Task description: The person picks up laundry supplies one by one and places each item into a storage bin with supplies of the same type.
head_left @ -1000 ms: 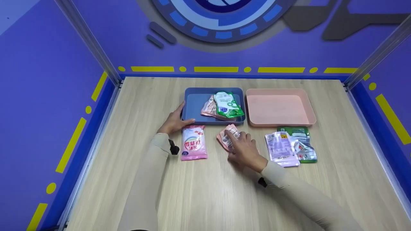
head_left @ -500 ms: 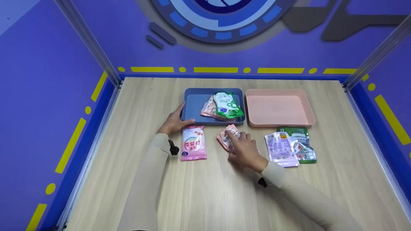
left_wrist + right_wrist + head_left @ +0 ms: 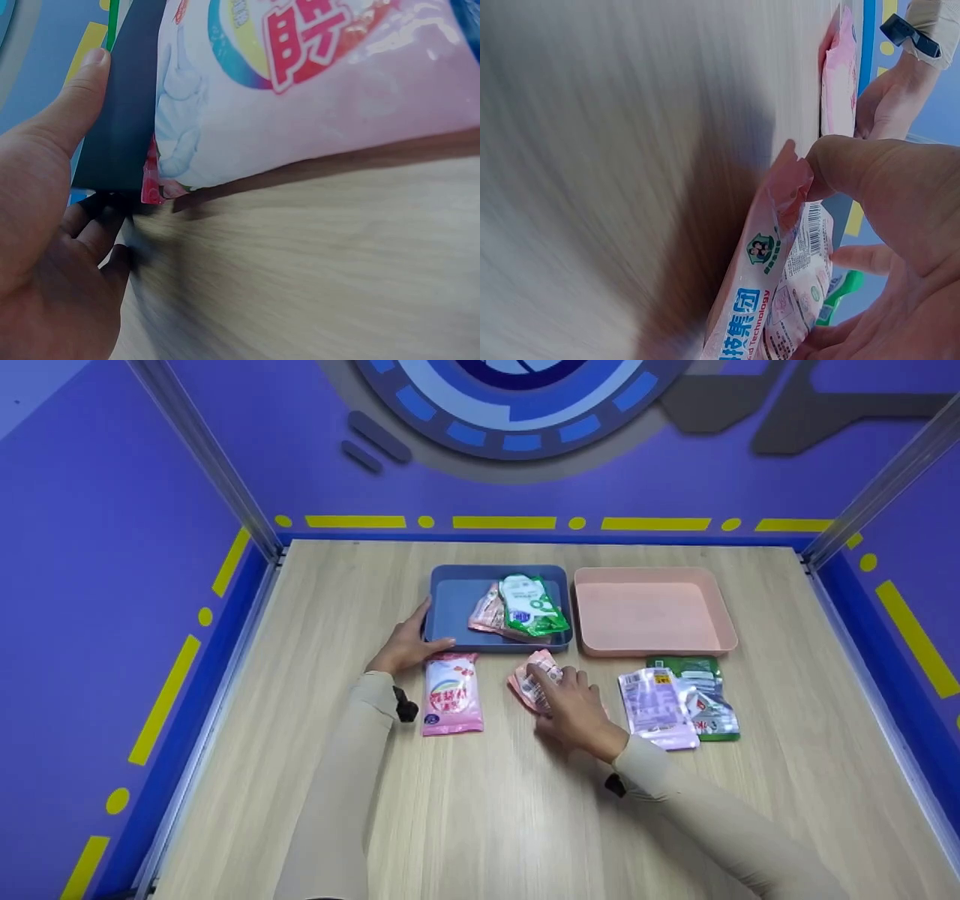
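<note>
My left hand [image 3: 409,643] grips the near-left corner of a blue tray [image 3: 454,611], its thumb along the front rim and fingers at the left side. In the tray lie a green-and-white packet [image 3: 531,604] and a pink packet [image 3: 487,611] partly beneath it. In front of the tray, my right hand [image 3: 577,712] pinches a pink, printed pouch [image 3: 784,292] with a barcode. The thumb is at its edge and the fingers are on its printed face. The hand covers part of the pouch. Close to my left wrist lies a plump pink-and-white packet [image 3: 337,112].
A peach tray [image 3: 652,619] stands just right of the blue one. In front of it a lilac pouch [image 3: 654,709] overlaps a green-and-silver pouch [image 3: 716,705] on the wooden table [image 3: 480,817]. Purple walls [image 3: 112,607] enclose the back and sides.
Almost nothing differs. My right hand has shifted very slightly to the right with the pink pouch; my left hand stays at the blue tray.
</note>
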`<state>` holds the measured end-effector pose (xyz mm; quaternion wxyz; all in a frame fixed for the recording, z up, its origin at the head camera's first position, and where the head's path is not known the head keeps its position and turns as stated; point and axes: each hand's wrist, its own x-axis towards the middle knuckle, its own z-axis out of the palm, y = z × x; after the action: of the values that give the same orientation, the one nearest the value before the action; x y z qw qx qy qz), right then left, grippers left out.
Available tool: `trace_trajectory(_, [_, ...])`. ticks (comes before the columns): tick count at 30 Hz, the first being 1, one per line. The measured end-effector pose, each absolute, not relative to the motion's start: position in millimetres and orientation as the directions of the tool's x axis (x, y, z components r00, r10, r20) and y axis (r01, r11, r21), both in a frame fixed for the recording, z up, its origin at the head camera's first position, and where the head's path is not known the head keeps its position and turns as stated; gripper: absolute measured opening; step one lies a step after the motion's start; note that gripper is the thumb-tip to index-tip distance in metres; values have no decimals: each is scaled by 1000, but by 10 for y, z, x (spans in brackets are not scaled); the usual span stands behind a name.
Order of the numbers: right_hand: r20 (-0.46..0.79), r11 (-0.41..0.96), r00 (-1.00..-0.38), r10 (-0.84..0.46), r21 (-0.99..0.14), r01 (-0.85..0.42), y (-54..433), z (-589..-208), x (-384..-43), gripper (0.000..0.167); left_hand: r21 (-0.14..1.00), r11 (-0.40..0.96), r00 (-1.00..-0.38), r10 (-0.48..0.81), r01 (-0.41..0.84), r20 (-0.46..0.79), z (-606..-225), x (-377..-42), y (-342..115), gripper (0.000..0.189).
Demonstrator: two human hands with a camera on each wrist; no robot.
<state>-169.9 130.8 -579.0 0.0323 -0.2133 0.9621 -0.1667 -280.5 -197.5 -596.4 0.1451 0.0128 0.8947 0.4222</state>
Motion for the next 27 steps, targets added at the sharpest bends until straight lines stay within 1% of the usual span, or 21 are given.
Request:
trace_trajectory(9, [48, 844, -899, -434, -326, -425, 1322, -5781, -1697, 90, 761, 642, -957, 151, -95, -247, -5964, -2807, -1981, 108])
trace_trajectory(27, [29, 840, -899, -437, -343, -420, 1333, -5689, -1724, 94, 760, 641, -956, 141, -109, -256, -5966, -2811, -1975, 108])
